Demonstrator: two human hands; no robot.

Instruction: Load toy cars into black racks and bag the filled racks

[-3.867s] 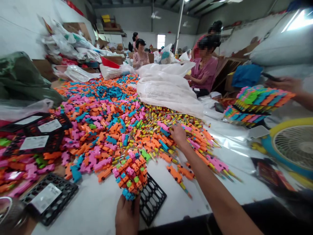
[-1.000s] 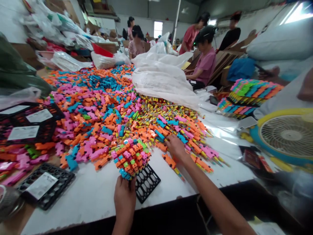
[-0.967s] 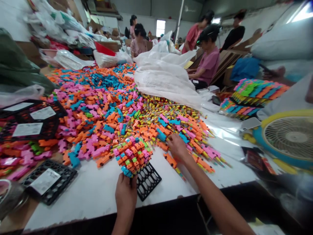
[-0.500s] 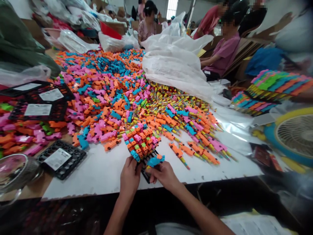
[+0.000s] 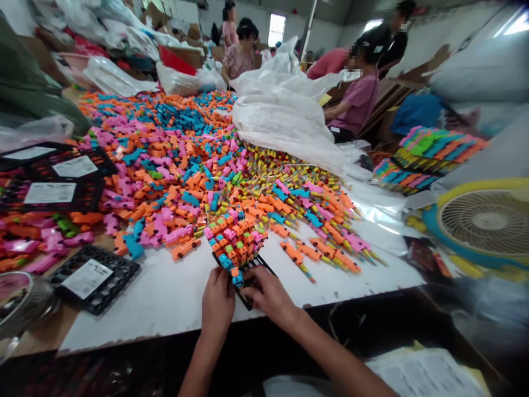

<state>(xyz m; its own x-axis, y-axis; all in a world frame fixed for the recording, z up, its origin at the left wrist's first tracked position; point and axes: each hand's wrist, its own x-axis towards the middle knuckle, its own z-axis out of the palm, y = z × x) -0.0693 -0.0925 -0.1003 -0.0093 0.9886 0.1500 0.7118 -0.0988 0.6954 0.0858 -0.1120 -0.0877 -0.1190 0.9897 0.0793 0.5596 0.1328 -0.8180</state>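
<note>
A long white table (image 5: 165, 298) runs down a busy workshop, most of its top buried under a heap of small plastic toy pieces (image 5: 165, 160) in orange, pink, blue and green. Farther along lies a big crumpled white plastic sack (image 5: 285, 124), with other people seated and standing around the far end. At the right edge stands a yellow and blue fan (image 5: 483, 220), and behind it a stack of filled trays (image 5: 430, 157) packed with coloured pieces. On the left, black grid trays with white labels (image 5: 53, 182) are piled up, and another labelled black tray (image 5: 93, 273) lies flat near the table's front edge. Right at that near edge, just in front of the person, sits a black grid tray (image 5: 253, 275) crowded with upright toy pieces (image 5: 235, 242) that fill most of its cells. The left hand (image 5: 217, 302) grips the tray's near corner, fingers curled against the packed pieces. The right hand (image 5: 268, 295) rests on the tray beside it, fingertips pinched on a blue piece (image 5: 238, 280) at the tray's front row.
</note>
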